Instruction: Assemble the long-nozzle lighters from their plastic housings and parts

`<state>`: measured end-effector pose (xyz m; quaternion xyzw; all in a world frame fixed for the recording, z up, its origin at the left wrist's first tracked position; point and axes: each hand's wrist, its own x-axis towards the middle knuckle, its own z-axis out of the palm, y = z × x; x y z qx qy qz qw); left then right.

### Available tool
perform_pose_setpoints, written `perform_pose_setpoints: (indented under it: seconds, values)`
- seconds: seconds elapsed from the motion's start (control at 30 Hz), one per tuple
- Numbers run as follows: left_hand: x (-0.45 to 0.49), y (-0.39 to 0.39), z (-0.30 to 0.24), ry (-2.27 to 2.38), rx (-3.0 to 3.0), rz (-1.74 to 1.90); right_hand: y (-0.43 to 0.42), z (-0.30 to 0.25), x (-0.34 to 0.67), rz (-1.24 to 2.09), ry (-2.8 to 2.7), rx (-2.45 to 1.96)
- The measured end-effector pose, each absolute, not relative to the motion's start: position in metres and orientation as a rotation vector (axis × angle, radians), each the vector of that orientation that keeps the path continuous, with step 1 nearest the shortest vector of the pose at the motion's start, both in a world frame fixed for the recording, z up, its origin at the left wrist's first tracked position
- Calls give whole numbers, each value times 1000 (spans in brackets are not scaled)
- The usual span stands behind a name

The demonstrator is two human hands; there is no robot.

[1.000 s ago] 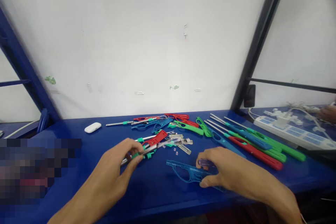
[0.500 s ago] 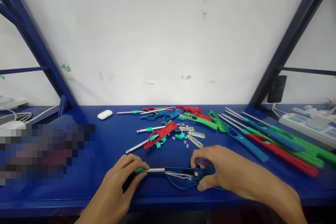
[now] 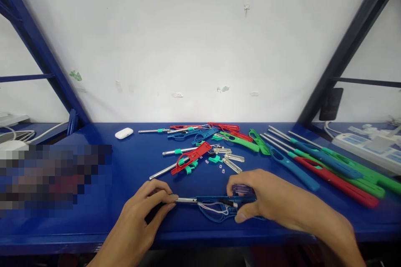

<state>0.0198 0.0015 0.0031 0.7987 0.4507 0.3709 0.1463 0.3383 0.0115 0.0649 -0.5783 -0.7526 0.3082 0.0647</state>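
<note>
A blue plastic lighter shell half point(image 3: 216, 210) lies on the blue bench near its front edge. My right hand point(image 3: 260, 200) is closed on the shell's right end, with a small clear purple part point(image 3: 241, 190) under its fingers. My left hand point(image 3: 148, 208) pinches the left end of a metal tube point(image 3: 186, 200) that lies in the shell's nose. Thin white wires point(image 3: 213, 206) run along inside the shell.
Behind my hands lie loose parts: a red shell half point(image 3: 191, 158), metal tubes with teal collars, clear small pieces. Several assembled long lighters point(image 3: 313, 162) in blue, red and green lie at the right. A white earbud case point(image 3: 124, 133) sits back left, a power strip point(image 3: 369, 150) far right.
My left hand brought a metal tube from the parts pile toward me and laid it into the blue shell held by my right hand. The view shifted down and left.
</note>
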Motion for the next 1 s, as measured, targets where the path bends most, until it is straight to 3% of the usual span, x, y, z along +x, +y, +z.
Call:
perform_pose_setpoints:
  seconds: [1.0]
  values:
    - [26,5,7,1279,2246,1090,12,64,334,918,-2268,-1724]
